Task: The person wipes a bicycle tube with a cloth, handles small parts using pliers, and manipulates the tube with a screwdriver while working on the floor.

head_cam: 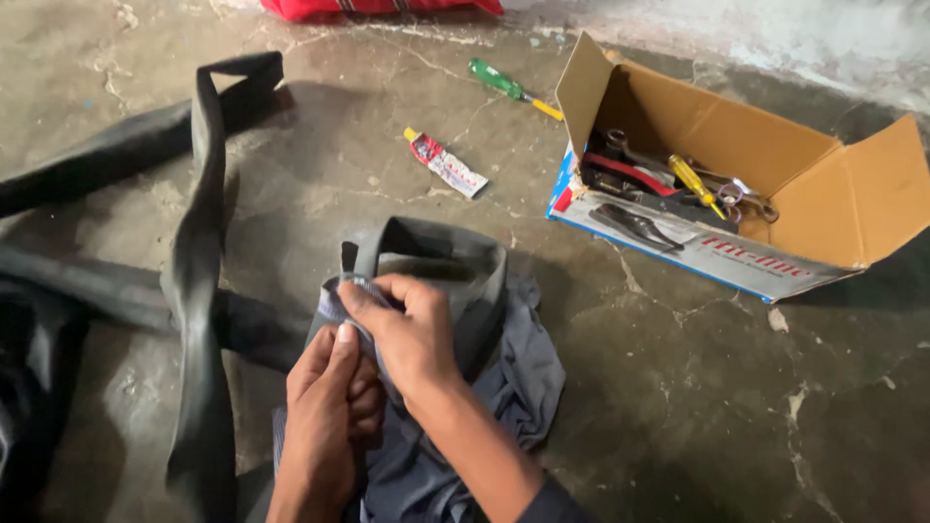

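As seen from the head view, your right hand [412, 334] and left hand [325, 416] meet at lower centre of the frame, both closed on a grey cloth [484, 407]: the right fingers pinch a folded edge of it, the left fingers wrap it from below. The cloth lies bunched over a folded section of black inner tube [436, 257] just above your hands, and the tube loops away across the left side of the frame. On the cracked concrete floor [697, 387], a small glue tube [446, 163] lies at upper centre, a green-handled screwdriver [509, 85] beyond it, and an open cardboard box [775, 184] of tools at upper right.
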